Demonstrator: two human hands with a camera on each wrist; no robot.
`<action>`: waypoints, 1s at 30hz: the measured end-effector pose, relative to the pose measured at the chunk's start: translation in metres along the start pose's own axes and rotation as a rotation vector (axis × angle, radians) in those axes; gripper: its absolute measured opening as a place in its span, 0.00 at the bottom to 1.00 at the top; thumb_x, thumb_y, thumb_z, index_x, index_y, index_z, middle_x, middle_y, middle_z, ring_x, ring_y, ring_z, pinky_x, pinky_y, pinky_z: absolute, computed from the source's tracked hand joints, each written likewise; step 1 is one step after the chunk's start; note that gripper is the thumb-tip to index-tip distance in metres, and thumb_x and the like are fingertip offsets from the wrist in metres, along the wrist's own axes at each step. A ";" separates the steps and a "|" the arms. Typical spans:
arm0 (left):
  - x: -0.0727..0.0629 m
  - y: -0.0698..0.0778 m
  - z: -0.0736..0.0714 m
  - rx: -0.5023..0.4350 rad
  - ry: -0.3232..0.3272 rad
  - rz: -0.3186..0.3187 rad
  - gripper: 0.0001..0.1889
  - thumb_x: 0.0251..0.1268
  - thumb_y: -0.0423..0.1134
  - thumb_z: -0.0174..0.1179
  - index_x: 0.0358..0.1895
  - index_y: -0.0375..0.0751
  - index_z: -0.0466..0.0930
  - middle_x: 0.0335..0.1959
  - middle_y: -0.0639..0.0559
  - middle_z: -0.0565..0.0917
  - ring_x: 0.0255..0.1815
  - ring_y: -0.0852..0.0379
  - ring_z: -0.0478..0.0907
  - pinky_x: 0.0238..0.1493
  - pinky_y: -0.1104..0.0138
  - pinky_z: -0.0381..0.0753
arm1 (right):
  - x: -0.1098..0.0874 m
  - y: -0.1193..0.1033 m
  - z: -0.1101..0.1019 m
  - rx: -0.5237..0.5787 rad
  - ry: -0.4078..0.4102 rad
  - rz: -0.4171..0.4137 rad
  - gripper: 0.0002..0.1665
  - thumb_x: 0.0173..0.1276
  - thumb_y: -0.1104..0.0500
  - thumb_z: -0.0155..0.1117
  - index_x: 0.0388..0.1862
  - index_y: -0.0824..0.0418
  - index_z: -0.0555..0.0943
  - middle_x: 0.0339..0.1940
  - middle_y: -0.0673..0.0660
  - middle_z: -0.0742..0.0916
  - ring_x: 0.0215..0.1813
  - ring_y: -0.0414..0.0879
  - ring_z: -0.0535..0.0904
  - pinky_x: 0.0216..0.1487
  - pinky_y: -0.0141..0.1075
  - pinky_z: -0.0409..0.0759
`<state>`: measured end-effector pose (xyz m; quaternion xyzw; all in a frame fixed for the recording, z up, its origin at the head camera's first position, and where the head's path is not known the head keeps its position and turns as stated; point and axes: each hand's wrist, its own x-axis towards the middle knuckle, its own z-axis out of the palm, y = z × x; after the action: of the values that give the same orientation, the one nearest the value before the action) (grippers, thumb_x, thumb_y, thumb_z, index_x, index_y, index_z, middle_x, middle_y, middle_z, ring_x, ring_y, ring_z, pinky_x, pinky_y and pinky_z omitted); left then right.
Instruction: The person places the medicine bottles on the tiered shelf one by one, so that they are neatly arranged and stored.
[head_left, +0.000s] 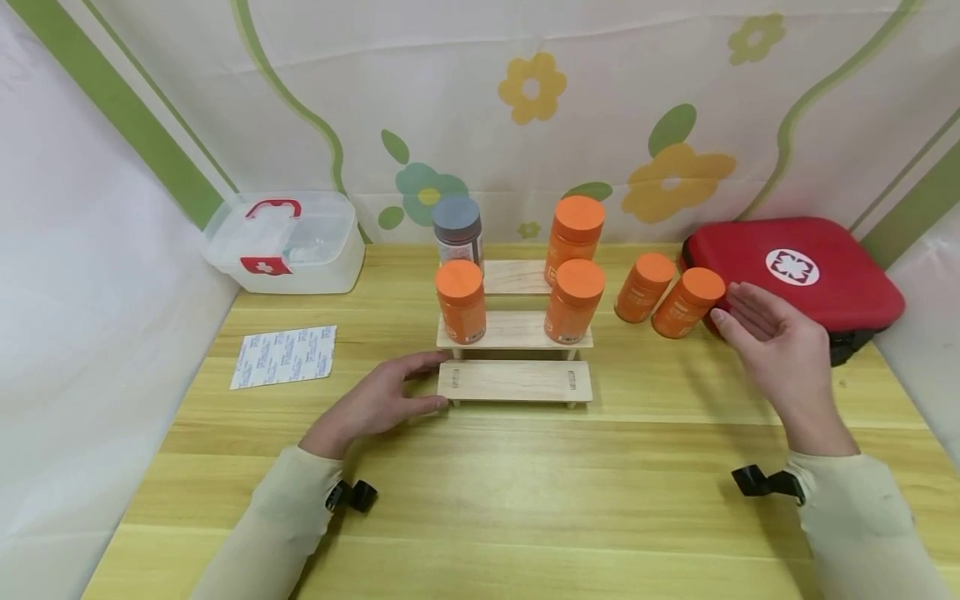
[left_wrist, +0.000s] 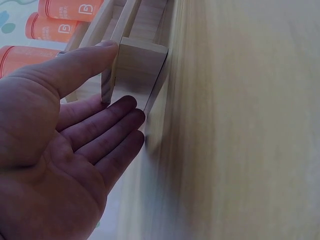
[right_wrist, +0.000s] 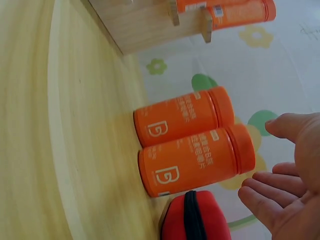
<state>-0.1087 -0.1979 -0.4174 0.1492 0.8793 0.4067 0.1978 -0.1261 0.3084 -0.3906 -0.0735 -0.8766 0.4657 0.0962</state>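
My left hand (head_left: 382,396) is at the left end of a three-tier wooden stand (head_left: 514,381). In the left wrist view, its thumb reaches the edge of the stand and the other fingers extend loosely beside the stand's end. To the right of the stand, two orange bottles (head_left: 645,288) stand side by side on the table. My right hand (head_left: 783,354) is just right of the nearer orange bottle (right_wrist: 192,162), fingers extended and thumb apart, with nothing in the palm. On the stand's upper tiers are three orange bottles (head_left: 573,304) and one grey-capped bottle (head_left: 457,225); the lowest tier is bare.
A red first-aid case (head_left: 862,283) lies behind the right hand. At the back left stands a clear plastic first-aid box (head_left: 330,254), with a printed white packet (head_left: 285,357) in front of it. A flowered cloth (head_left: 465,67) hangs behind the table.
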 end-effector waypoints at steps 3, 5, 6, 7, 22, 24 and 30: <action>0.000 0.000 0.000 -0.003 0.000 -0.003 0.36 0.72 0.46 0.73 0.80 0.49 0.72 0.80 0.45 0.75 0.82 0.41 0.71 0.84 0.42 0.67 | 0.008 0.003 0.000 -0.013 -0.035 0.026 0.44 0.76 0.46 0.72 0.85 0.58 0.68 0.81 0.61 0.78 0.74 0.37 0.81 0.55 0.10 0.77; 0.000 -0.001 0.001 -0.008 0.001 -0.005 0.36 0.72 0.46 0.73 0.80 0.49 0.72 0.80 0.45 0.76 0.82 0.41 0.71 0.84 0.42 0.67 | 0.013 0.005 0.001 -0.011 -0.063 0.042 0.47 0.76 0.46 0.72 0.86 0.59 0.65 0.83 0.62 0.76 0.78 0.44 0.78 0.56 0.11 0.76; 0.000 -0.001 0.001 -0.010 0.002 -0.007 0.36 0.72 0.46 0.73 0.80 0.49 0.72 0.80 0.46 0.76 0.82 0.41 0.71 0.84 0.42 0.67 | 0.015 0.005 0.002 -0.013 -0.073 0.046 0.48 0.77 0.45 0.72 0.87 0.59 0.64 0.83 0.62 0.75 0.79 0.46 0.77 0.57 0.11 0.76; 0.000 -0.001 0.001 -0.009 0.002 -0.008 0.36 0.72 0.46 0.73 0.80 0.49 0.72 0.80 0.46 0.75 0.82 0.41 0.71 0.84 0.42 0.67 | 0.017 0.006 0.003 -0.012 -0.083 0.053 0.49 0.77 0.45 0.72 0.87 0.59 0.63 0.84 0.62 0.74 0.80 0.49 0.76 0.57 0.11 0.76; 0.000 0.001 0.002 0.001 0.001 -0.023 0.36 0.72 0.46 0.73 0.80 0.50 0.72 0.80 0.46 0.75 0.82 0.42 0.70 0.84 0.42 0.67 | 0.036 0.014 0.014 -0.018 -0.184 0.074 0.57 0.75 0.40 0.72 0.90 0.59 0.56 0.86 0.67 0.69 0.81 0.63 0.72 0.58 0.12 0.77; 0.000 0.001 0.002 0.002 0.000 -0.026 0.36 0.72 0.47 0.73 0.80 0.50 0.72 0.81 0.46 0.75 0.82 0.42 0.70 0.84 0.42 0.67 | 0.037 0.015 0.017 -0.033 -0.181 0.060 0.55 0.74 0.39 0.73 0.89 0.58 0.60 0.84 0.67 0.72 0.79 0.57 0.76 0.57 0.11 0.77; 0.000 0.001 0.001 0.002 0.001 -0.026 0.36 0.72 0.46 0.73 0.81 0.49 0.72 0.81 0.47 0.74 0.83 0.42 0.69 0.85 0.42 0.66 | 0.039 0.016 0.021 -0.087 -0.144 0.032 0.51 0.73 0.38 0.73 0.85 0.60 0.67 0.79 0.67 0.79 0.74 0.59 0.79 0.52 0.08 0.75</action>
<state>-0.1085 -0.1963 -0.4172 0.1378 0.8818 0.4032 0.2023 -0.1683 0.3092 -0.4111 -0.0581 -0.8994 0.4327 0.0221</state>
